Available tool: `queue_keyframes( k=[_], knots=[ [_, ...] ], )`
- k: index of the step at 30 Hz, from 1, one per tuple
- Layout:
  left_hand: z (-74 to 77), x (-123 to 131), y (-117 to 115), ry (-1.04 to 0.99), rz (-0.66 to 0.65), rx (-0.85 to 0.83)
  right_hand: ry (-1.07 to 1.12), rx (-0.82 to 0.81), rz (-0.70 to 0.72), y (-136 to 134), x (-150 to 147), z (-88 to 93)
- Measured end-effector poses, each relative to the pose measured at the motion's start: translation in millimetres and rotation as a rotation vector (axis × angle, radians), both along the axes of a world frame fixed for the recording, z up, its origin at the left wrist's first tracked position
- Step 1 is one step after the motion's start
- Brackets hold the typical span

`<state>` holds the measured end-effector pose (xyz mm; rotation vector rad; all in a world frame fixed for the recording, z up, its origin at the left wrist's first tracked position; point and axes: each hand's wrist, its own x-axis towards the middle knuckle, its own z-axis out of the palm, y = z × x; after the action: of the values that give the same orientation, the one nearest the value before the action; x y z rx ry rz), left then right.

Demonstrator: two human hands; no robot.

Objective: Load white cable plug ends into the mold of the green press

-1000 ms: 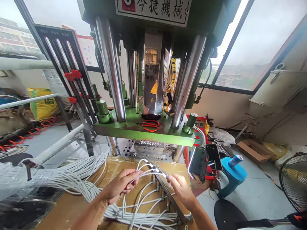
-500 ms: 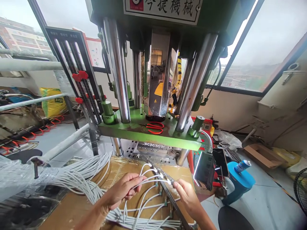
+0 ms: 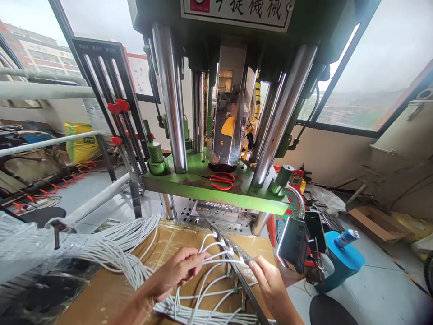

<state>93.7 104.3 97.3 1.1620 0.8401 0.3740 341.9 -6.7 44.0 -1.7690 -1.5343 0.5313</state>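
Observation:
My left hand (image 3: 179, 271) is closed around several white cables (image 3: 206, 262) just behind their metal-tipped ends. My right hand (image 3: 267, 280) pinches one cable tip at a long metal strip fixture (image 3: 237, 271) that runs diagonally over the cardboard-covered bench (image 3: 101, 293). More white cables lie seated along that strip toward me. A thick bundle of white cables (image 3: 111, 253) trails off to the left. Directly behind stands the green vertical press (image 3: 216, 189) with chrome columns and its mould plate underneath.
Red scissors (image 3: 221, 179) lie on the green press plate. A black control box (image 3: 294, 243) hangs at the right, beside a blue stool (image 3: 348, 262) with a spray can on it. A black rack with red clips (image 3: 118, 131) stands left. Boxes and clutter fill the floor.
Both hands have shifted slightly right and toward me along the strip while the camera tilted; the left hand keeps its grip on the cables and the right still works at a cable tip.

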Motion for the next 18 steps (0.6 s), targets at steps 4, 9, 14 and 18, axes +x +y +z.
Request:
queue_keyframes(
  k=[4,9,14,18],
  knots=[
    [-13.6,-11,-19,-0.057,-0.091,-0.017,-0.354,0.200,-0.129,-3,4,-5.2],
    [-52.0,-36,-22,-0.408,0.216,-0.369,-0.471,0.216,-0.128,-5,25,-22.6],
    [-65.0,-45,-8,-0.662,0.305,-0.453,-0.390,0.115,-0.097,-1,41,-55.9],
    [-66.8,-49,-3,-0.750,0.333,-0.457,-0.412,-0.009,-0.100,12,62,-73.5]
  ],
)
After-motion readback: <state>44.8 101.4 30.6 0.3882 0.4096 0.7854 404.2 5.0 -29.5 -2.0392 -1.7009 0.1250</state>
